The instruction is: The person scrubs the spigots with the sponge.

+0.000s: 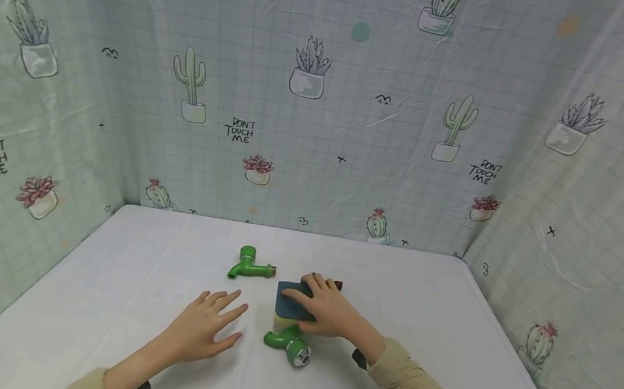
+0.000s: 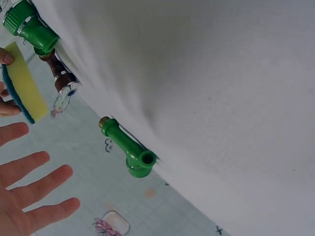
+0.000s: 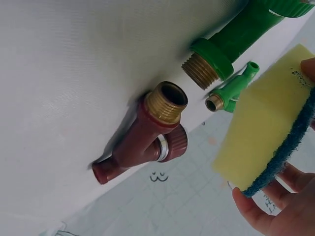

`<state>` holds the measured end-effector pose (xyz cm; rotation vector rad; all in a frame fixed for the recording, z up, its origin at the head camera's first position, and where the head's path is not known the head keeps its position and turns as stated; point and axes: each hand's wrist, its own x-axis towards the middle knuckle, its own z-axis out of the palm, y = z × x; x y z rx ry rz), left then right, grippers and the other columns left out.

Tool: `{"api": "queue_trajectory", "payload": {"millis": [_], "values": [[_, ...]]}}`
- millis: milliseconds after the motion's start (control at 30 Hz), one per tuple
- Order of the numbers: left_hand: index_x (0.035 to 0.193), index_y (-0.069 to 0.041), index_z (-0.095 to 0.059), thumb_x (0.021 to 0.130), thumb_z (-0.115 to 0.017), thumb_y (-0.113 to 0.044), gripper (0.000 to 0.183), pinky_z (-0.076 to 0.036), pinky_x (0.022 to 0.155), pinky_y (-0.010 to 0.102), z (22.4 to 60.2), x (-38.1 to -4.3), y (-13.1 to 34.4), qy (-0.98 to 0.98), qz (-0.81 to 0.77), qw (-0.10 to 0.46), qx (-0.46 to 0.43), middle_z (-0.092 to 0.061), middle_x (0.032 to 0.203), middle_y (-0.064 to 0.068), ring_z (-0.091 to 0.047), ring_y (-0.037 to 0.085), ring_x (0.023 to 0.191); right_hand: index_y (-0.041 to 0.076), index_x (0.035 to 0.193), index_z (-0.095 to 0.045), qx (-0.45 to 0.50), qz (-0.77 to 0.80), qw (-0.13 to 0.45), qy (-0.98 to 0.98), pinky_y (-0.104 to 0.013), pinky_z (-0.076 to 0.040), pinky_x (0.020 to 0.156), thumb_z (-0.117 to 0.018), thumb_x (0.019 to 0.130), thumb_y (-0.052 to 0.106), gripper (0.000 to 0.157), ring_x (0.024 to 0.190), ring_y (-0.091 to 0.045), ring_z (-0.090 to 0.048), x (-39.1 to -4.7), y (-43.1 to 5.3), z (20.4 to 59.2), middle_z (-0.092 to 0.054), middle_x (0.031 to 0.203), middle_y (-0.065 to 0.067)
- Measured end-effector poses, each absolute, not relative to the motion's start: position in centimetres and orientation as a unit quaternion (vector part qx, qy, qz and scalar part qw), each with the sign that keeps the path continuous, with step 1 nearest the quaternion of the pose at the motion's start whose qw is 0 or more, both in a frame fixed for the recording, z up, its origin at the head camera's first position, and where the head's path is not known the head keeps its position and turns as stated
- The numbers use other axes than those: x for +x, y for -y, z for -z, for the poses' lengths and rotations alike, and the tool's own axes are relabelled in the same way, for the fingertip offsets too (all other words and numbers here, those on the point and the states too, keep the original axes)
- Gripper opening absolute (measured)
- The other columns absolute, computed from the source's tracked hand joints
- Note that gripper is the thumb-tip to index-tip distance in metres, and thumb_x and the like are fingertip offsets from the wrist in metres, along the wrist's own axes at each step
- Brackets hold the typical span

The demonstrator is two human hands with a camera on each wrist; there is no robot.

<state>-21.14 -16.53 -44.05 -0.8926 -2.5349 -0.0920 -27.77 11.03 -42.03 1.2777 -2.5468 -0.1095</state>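
Note:
My right hand [image 1: 330, 309] holds a sponge [image 1: 292, 301] by its edges, its blue scouring side up and its yellow foam below; the right wrist view shows the thick yellow foam [image 3: 261, 113]. Just in front of the sponge lies a green tap [image 1: 288, 342] with a silvery end, close to my right thumb. A dark red tap [image 3: 140, 140] with a brass thread lies beyond that hand, mostly hidden by it in the head view. To the left, my left hand [image 1: 204, 330] hovers with fingers spread and nothing in it.
A second green tap [image 1: 249, 264] lies farther back on the white table [image 1: 159, 279], left of the sponge. Cloth walls [image 1: 321, 123] printed with cactus drawings stand behind the table and along both sides.

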Motion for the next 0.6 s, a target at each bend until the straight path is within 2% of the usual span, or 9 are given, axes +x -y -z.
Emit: {"api": "queue_trajectory", "payload": {"millis": [233, 467, 600], "values": [[0.121, -0.019, -0.056, 0.08, -0.061, -0.041, 0.047, -0.045, 0.085, 0.055, 43.8, -21.3, 15.7, 0.913, 0.018, 0.222, -0.343, -0.053, 0.126, 0.012, -0.053, 0.031, 0.108, 0.034, 0.132, -0.036, 0.439, 0.046, 0.153, 0.884, -0.039, -0.039, 0.081, -0.057, 0.08, 0.046, 0.057, 0.104, -0.021, -0.038, -27.0, -12.5, 41.9, -0.042, 0.126, -0.008], [0.119, -0.017, -0.056, 0.08, -0.061, -0.04, 0.045, -0.045, 0.084, 0.055, 43.7, -21.8, 14.5, 0.9, 0.008, 0.226, -0.372, -0.054, 0.124, 0.013, -0.053, 0.032, 0.106, 0.038, 0.133, -0.035, 0.423, 0.022, 0.168, 0.89, -0.041, -0.04, 0.08, -0.057, 0.078, 0.045, 0.06, 0.101, -0.023, -0.04, -26.1, -14.0, 42.1, -0.043, 0.118, -0.01], [0.119, -0.018, -0.056, 0.081, -0.06, -0.04, 0.044, -0.045, 0.087, 0.054, 43.7, -22.2, 13.7, 0.897, 0.005, 0.223, -0.382, -0.053, 0.125, 0.012, -0.052, 0.032, 0.109, 0.043, 0.134, -0.031, 0.4, 0.0, 0.16, 0.902, -0.037, -0.041, 0.077, -0.054, 0.079, 0.042, 0.059, 0.097, -0.021, -0.04, -25.5, -15.2, 42.5, -0.042, 0.114, -0.011]]}}
